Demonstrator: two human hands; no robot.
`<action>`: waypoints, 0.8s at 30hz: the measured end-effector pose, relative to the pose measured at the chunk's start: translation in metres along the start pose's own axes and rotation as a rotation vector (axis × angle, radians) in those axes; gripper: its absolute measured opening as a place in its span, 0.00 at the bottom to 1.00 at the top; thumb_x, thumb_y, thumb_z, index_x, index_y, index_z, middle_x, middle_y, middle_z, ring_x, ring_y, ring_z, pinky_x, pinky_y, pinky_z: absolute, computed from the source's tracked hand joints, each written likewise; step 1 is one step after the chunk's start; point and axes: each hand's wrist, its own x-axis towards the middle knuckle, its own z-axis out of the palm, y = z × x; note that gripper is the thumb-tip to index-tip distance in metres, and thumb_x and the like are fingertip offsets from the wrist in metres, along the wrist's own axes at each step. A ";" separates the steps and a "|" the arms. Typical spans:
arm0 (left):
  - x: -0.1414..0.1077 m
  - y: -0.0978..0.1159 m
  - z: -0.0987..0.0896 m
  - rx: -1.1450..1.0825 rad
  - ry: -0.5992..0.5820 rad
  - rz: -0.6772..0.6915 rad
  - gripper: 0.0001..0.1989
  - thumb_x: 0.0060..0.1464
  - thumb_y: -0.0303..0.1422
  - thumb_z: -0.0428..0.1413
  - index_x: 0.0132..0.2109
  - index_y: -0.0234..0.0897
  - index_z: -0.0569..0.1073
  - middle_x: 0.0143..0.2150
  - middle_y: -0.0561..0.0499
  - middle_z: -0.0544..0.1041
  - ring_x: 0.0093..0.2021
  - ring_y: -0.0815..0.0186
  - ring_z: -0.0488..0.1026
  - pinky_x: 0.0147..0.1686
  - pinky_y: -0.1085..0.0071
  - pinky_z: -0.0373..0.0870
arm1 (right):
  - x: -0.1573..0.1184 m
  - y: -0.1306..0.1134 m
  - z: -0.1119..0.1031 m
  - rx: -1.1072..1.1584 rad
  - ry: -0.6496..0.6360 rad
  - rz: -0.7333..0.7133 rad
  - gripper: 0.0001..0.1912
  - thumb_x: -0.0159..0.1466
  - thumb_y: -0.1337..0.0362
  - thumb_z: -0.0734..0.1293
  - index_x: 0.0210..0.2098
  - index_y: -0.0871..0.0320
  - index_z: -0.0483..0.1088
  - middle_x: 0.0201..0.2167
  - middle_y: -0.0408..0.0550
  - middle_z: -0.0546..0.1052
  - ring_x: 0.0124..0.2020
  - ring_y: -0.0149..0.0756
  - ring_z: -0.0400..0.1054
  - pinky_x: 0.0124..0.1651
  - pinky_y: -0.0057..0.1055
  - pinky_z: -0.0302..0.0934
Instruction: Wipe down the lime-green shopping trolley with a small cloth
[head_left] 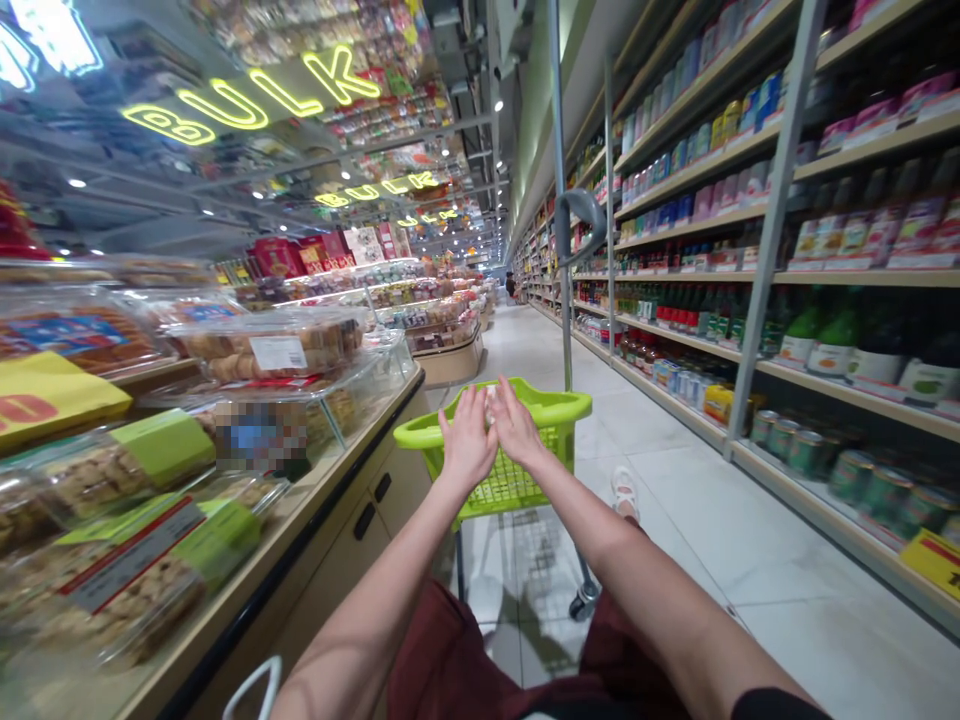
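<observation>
My left hand (470,440) and my right hand (517,428) are held close together in front of me, over the near rim of a green shopping cart basket (551,410). Both sets of fingers point forward and look stretched out, nearly straight. Whether the palms rest on the rim or hover just above it, I cannot tell. No item shows plainly in either hand. The basket has mesh walls and rides on a wheeled metal frame, with one caster (583,603) visible at the lower right. What lies inside the basket is mostly hidden.
Along the left runs a counter (322,480) with clear packs of baked snacks (277,345). Shelves (679,345) of bottles and cans line the right. A tall metal pole (559,120) with a grey hook (585,225) rises by the cart. Far down the tiled aisle (499,335) is a person (511,285).
</observation>
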 end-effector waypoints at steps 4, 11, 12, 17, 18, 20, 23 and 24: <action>0.013 0.023 0.003 0.007 -0.089 0.028 0.23 0.55 0.37 0.44 0.57 0.41 0.59 0.61 0.45 0.59 0.59 0.56 0.58 0.57 0.42 0.41 | 0.002 0.015 -0.009 0.073 0.130 0.017 0.26 0.66 0.58 0.45 0.61 0.61 0.47 0.53 0.56 0.67 0.53 0.35 0.62 0.51 0.33 0.58; 0.012 0.020 0.012 0.048 -0.046 0.080 0.20 0.52 0.32 0.48 0.53 0.44 0.63 0.58 0.50 0.64 0.55 0.59 0.63 0.59 0.47 0.40 | -0.006 0.039 -0.024 -0.297 0.075 -0.010 0.25 0.65 0.59 0.50 0.59 0.62 0.52 0.53 0.56 0.66 0.54 0.41 0.59 0.57 0.44 0.47; 0.010 0.013 0.011 0.051 -0.047 0.083 0.20 0.51 0.30 0.48 0.53 0.45 0.63 0.58 0.50 0.64 0.55 0.60 0.63 0.59 0.47 0.40 | -0.007 0.041 -0.025 -0.315 0.051 -0.028 0.25 0.65 0.59 0.50 0.59 0.62 0.52 0.53 0.57 0.67 0.54 0.41 0.60 0.56 0.43 0.47; 0.001 -0.039 -0.004 0.096 0.004 0.010 0.20 0.47 0.24 0.47 0.49 0.43 0.67 0.54 0.50 0.69 0.51 0.59 0.67 0.58 0.45 0.40 | -0.010 0.045 -0.024 -0.353 0.010 -0.057 0.26 0.65 0.58 0.50 0.59 0.64 0.52 0.48 0.56 0.71 0.49 0.40 0.63 0.53 0.40 0.49; 0.000 -0.049 -0.005 0.099 0.019 -0.026 0.20 0.47 0.24 0.47 0.48 0.41 0.67 0.52 0.49 0.71 0.50 0.58 0.68 0.58 0.45 0.41 | -0.011 0.044 -0.023 -0.368 0.009 -0.059 0.26 0.65 0.57 0.50 0.59 0.63 0.53 0.48 0.56 0.71 0.49 0.40 0.63 0.53 0.40 0.48; 0.001 -0.058 -0.005 0.068 0.039 -0.088 0.19 0.47 0.25 0.47 0.48 0.40 0.67 0.51 0.48 0.72 0.48 0.58 0.69 0.57 0.46 0.44 | -0.013 0.042 -0.022 -0.401 0.012 -0.068 0.25 0.65 0.56 0.51 0.58 0.62 0.54 0.47 0.55 0.72 0.48 0.40 0.63 0.54 0.41 0.46; 0.004 -0.045 0.002 -0.010 0.068 -0.089 0.21 0.47 0.24 0.46 0.50 0.40 0.65 0.50 0.50 0.73 0.49 0.61 0.69 0.59 0.50 0.45 | -0.016 0.039 -0.022 -0.438 0.006 -0.088 0.25 0.65 0.56 0.51 0.58 0.61 0.55 0.46 0.54 0.72 0.47 0.40 0.63 0.54 0.41 0.45; 0.005 -0.035 0.005 -0.023 0.070 -0.061 0.22 0.47 0.24 0.45 0.50 0.41 0.65 0.50 0.51 0.73 0.49 0.63 0.69 0.59 0.52 0.44 | -0.017 0.040 -0.023 -0.445 -0.002 -0.097 0.24 0.65 0.57 0.51 0.58 0.60 0.55 0.46 0.54 0.72 0.48 0.40 0.63 0.54 0.41 0.44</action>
